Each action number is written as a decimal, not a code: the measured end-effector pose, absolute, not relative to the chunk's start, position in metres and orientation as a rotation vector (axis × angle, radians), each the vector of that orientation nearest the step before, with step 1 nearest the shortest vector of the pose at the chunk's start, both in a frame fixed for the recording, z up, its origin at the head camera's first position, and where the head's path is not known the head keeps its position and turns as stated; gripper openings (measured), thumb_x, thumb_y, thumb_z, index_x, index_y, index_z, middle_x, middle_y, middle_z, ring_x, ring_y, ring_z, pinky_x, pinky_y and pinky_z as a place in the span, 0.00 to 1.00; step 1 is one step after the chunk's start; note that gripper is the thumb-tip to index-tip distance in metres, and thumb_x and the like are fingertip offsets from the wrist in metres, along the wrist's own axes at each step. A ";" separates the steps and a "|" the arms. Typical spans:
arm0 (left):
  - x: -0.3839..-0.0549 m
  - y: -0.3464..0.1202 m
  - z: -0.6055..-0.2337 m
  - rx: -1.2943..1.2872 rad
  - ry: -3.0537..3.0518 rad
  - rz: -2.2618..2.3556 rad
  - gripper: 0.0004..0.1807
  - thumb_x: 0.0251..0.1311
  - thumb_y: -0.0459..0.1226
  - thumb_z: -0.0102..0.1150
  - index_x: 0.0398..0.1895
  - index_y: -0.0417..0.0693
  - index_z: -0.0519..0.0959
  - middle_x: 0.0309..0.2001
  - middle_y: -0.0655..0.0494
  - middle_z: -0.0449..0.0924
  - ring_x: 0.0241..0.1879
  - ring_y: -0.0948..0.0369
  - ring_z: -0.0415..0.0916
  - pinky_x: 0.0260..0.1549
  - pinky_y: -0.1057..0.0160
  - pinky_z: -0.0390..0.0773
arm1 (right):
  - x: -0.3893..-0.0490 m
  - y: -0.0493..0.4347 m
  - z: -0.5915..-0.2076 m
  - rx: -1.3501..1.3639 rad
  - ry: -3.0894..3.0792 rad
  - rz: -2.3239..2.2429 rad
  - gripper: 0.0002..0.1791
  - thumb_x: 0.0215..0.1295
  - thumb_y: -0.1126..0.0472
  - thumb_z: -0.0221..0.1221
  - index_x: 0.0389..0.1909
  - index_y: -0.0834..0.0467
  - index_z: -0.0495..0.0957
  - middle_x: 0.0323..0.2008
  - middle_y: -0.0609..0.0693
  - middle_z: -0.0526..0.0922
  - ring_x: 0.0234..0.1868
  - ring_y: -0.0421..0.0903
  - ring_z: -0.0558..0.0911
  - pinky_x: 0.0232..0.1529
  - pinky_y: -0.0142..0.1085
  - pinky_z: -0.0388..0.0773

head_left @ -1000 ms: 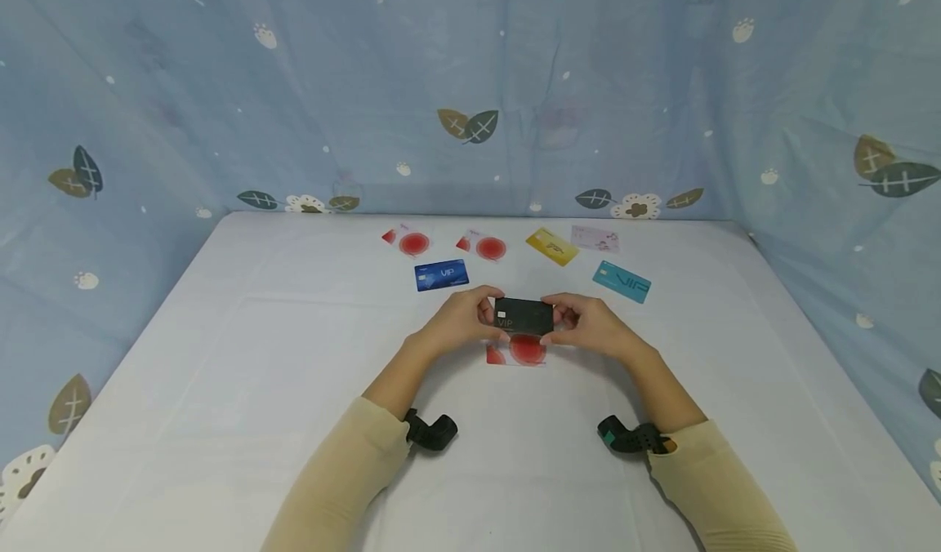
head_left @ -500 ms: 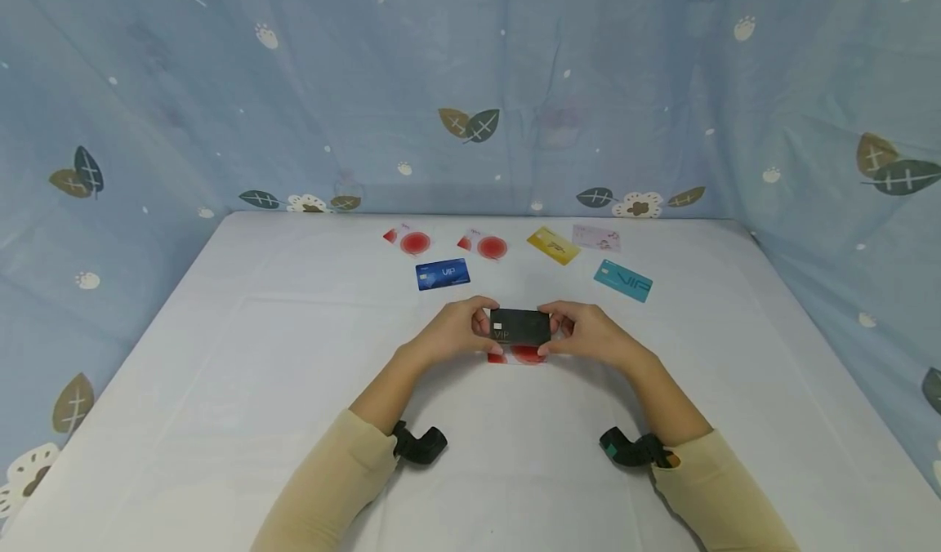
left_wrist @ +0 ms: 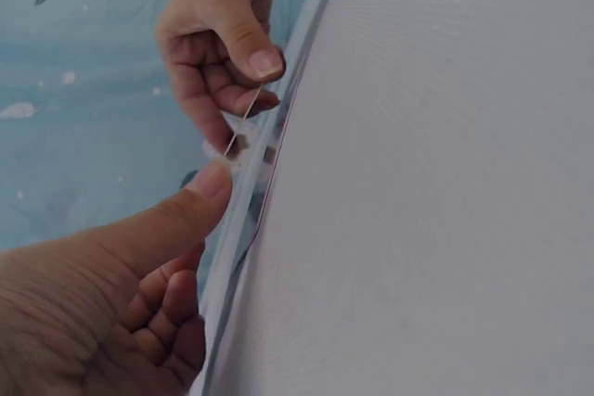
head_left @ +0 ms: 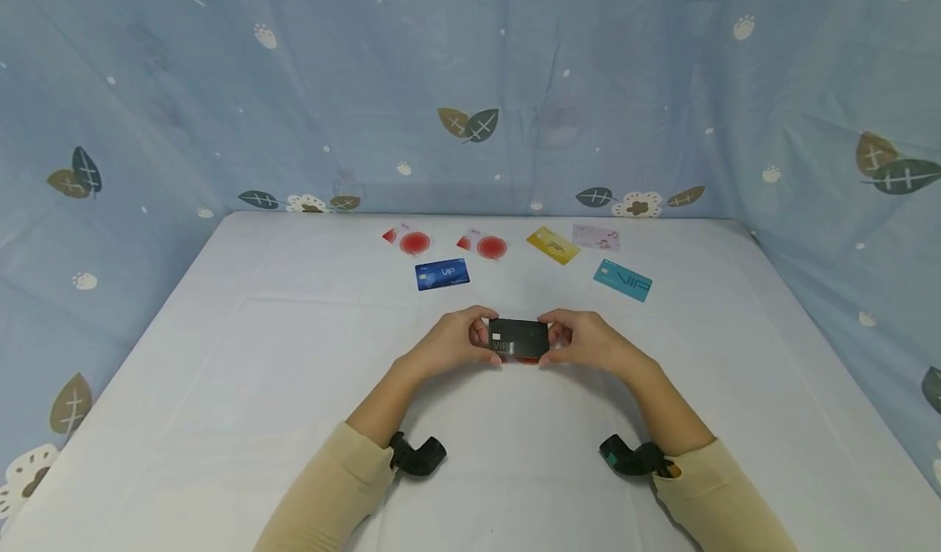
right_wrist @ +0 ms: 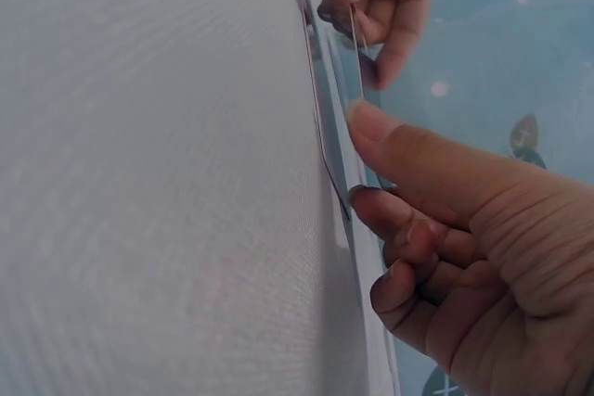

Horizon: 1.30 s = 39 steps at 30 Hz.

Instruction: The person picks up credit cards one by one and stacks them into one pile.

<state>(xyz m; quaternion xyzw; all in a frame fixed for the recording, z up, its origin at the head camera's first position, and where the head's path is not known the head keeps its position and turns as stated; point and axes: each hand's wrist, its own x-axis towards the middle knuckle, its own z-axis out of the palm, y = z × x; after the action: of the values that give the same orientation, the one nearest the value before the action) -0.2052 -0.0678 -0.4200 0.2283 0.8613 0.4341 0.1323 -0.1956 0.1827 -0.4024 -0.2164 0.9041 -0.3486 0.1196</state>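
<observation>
A black VIP card (head_left: 519, 336) is pinched at both short ends, between the thumb and fingers of my left hand (head_left: 457, 341) and those of my right hand (head_left: 588, 345). The wrist views show this card (left_wrist: 243, 123) edge-on, raised above the table. Below it in the head view lies a red-and-white card (head_left: 528, 361), mostly covered by the black one; only a thin strip of its near edge shows. Beyond my left hand lies a blue VIP card (head_left: 442, 274), and beyond my right hand a teal VIP card (head_left: 622, 280).
Along the far side of the white table (head_left: 309, 389) lie two cards with red circles, one on the left (head_left: 407, 240) and another beside it (head_left: 483, 245). A yellow card (head_left: 553, 245) and a pale pink card (head_left: 596, 238) are farther right. A blue patterned curtain (head_left: 382, 86) hangs behind.
Both hands have brought the black card toward the near side of the table, so it now covers most of the red-and-white card. The other cards stay where they were.
</observation>
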 end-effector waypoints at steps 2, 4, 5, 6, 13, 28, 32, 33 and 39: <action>-0.204 -0.068 -0.421 0.660 2.494 1.258 0.36 0.41 0.39 0.77 0.57 0.43 0.73 0.30 0.59 0.74 0.30 0.63 0.69 0.33 0.66 0.71 | -0.195 0.182 -0.402 -0.629 2.642 -1.005 0.34 0.45 0.58 0.74 0.53 0.66 0.75 0.30 0.48 0.78 0.30 0.42 0.71 0.29 0.30 0.70; -0.204 -0.068 -0.422 0.665 2.492 1.252 0.36 0.41 0.40 0.76 0.57 0.43 0.73 0.30 0.59 0.74 0.30 0.63 0.69 0.33 0.66 0.71 | -0.194 0.182 -0.401 -0.632 2.641 -0.992 0.33 0.45 0.58 0.74 0.53 0.66 0.75 0.30 0.48 0.79 0.30 0.42 0.72 0.28 0.30 0.70; -0.204 -0.068 -0.422 0.668 2.494 1.249 0.36 0.41 0.40 0.76 0.57 0.43 0.73 0.30 0.59 0.74 0.30 0.64 0.69 0.33 0.67 0.71 | -0.194 0.182 -0.401 -0.633 2.637 -0.988 0.33 0.45 0.58 0.73 0.53 0.67 0.75 0.29 0.47 0.78 0.30 0.42 0.72 0.28 0.30 0.70; -0.204 -0.068 -0.422 0.668 2.495 1.247 0.36 0.41 0.39 0.77 0.56 0.43 0.73 0.29 0.59 0.74 0.30 0.64 0.69 0.33 0.66 0.71 | -0.194 0.182 -0.401 -0.636 2.634 -0.983 0.33 0.45 0.58 0.73 0.53 0.67 0.75 0.29 0.47 0.78 0.30 0.42 0.72 0.28 0.30 0.70; -0.203 -0.068 -0.425 0.692 2.536 1.223 0.35 0.39 0.39 0.77 0.54 0.42 0.75 0.32 0.58 0.73 0.33 0.62 0.68 0.36 0.65 0.70 | -0.194 0.182 -0.401 -0.639 2.616 -0.980 0.33 0.45 0.58 0.73 0.52 0.67 0.75 0.29 0.47 0.78 0.28 0.41 0.71 0.28 0.30 0.69; -0.204 -0.072 -0.429 0.724 2.562 1.182 0.32 0.41 0.39 0.76 0.53 0.40 0.77 0.35 0.57 0.73 0.38 0.61 0.69 0.44 0.62 0.71 | -0.194 0.180 -0.407 -0.684 2.649 -0.963 0.32 0.44 0.58 0.74 0.49 0.69 0.77 0.28 0.47 0.76 0.31 0.42 0.71 0.32 0.31 0.70; -0.205 -0.073 -0.430 0.704 2.558 1.190 0.31 0.41 0.38 0.76 0.52 0.40 0.77 0.35 0.57 0.73 0.38 0.61 0.69 0.43 0.63 0.72 | -0.193 0.180 -0.405 -0.673 2.651 -0.949 0.32 0.44 0.58 0.74 0.50 0.69 0.77 0.29 0.48 0.76 0.32 0.43 0.72 0.34 0.33 0.71; -0.205 -0.073 -0.430 0.705 2.559 1.192 0.31 0.41 0.38 0.76 0.51 0.41 0.77 0.35 0.57 0.73 0.38 0.61 0.69 0.43 0.63 0.72 | -0.193 0.180 -0.405 -0.671 2.652 -0.945 0.32 0.44 0.58 0.74 0.50 0.69 0.76 0.29 0.48 0.76 0.33 0.44 0.72 0.34 0.33 0.71; -0.207 -0.073 -0.432 0.710 2.566 1.194 0.31 0.41 0.38 0.76 0.51 0.41 0.78 0.35 0.56 0.73 0.38 0.61 0.69 0.44 0.63 0.72 | -0.194 0.181 -0.404 -0.654 2.655 -0.931 0.33 0.43 0.57 0.75 0.51 0.68 0.76 0.30 0.49 0.76 0.33 0.44 0.71 0.34 0.34 0.70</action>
<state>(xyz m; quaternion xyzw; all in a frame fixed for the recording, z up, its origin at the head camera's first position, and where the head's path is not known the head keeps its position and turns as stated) -0.2066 -0.0734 -0.4315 0.2419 0.8739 0.4066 0.1117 -0.1942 0.1806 -0.4042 -0.2247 0.9117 -0.3199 0.1263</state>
